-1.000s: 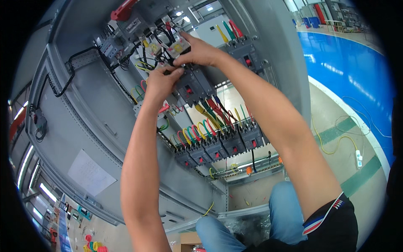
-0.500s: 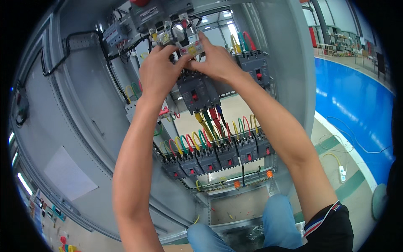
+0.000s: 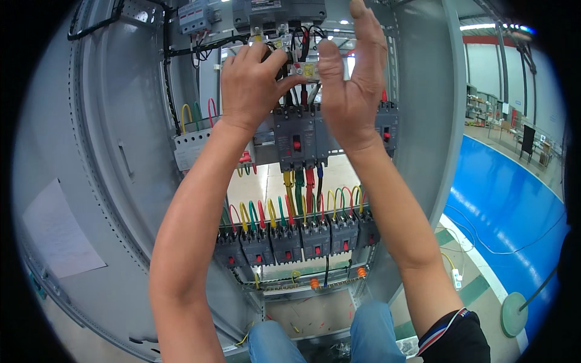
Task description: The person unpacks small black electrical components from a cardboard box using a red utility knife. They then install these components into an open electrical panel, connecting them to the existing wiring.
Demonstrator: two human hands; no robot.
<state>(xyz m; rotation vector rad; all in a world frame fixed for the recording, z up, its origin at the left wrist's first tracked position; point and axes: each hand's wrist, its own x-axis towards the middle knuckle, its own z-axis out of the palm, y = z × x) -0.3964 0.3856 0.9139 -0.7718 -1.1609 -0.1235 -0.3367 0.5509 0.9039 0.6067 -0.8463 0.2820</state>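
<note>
A clear plastic cover (image 3: 307, 71) with yellow and red marks sits below the large dark breaker (image 3: 275, 11) at the top of the cabinet. My left hand (image 3: 249, 85) is curled at the cover's left end, thumb against its edge; its other fingertips are partly hidden behind the hand. My right hand (image 3: 357, 91) is raised just right of the cover, fingers stretched up and thumb apart, holding nothing. Below the hands is a dark grey breaker (image 3: 295, 142) with a red toggle. Yellow, green, red and blue cables (image 3: 299, 184) run down from it.
A row of small breakers (image 3: 285, 245) with looped coloured wires crosses the lower cabinet. At the left are a white breaker (image 3: 192, 145) and a grey door panel (image 3: 97, 181). Another dark breaker (image 3: 388, 130) is behind my right wrist. Orange insulators (image 3: 315, 282) sit on the bottom rail.
My right hand has let go of the clear cover and lifted away with fingers extended. My left hand stays at the cover. The view has shifted, showing the cabinet more upright.
</note>
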